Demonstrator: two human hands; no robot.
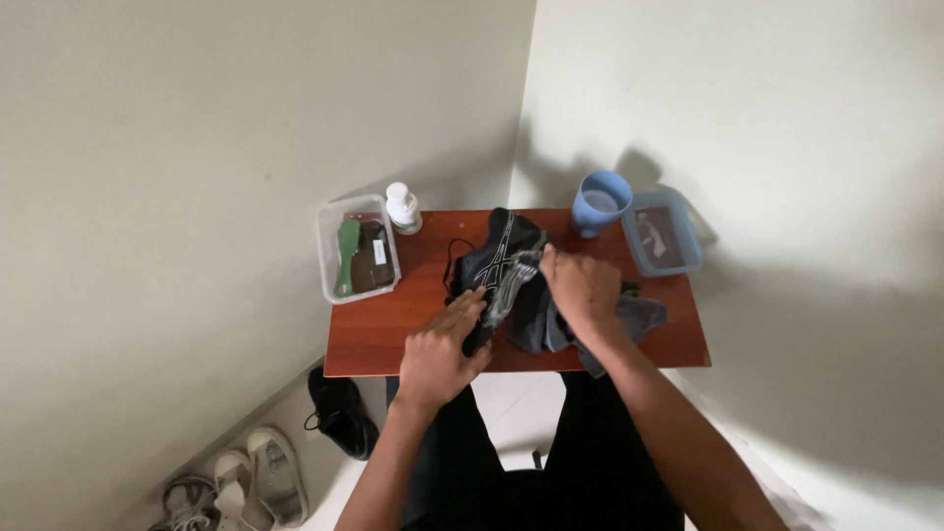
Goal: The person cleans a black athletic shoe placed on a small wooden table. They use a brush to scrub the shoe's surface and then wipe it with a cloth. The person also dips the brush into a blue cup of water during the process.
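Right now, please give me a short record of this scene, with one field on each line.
Surface: small reddish wooden table in a room corner
Left hand: rests flat against the dark sneaker
Right hand: on the sneaker's tongue, over a grey cloth
Table, left: clear container with a green brush; white bottle
Table, right: blue cup; blue tray
Floor: black shoe, pale sandals

Soft, even daylight filled the frame, moderately bright and free of glare. Broad blurred shadows fell across the pale wall (747, 147) at upper and lower right, a darker one behind the blue cup (600, 202). The wide lens bent the frame edges. Focus was slightly soft; the shoes (236, 487) at lower left looked dim.
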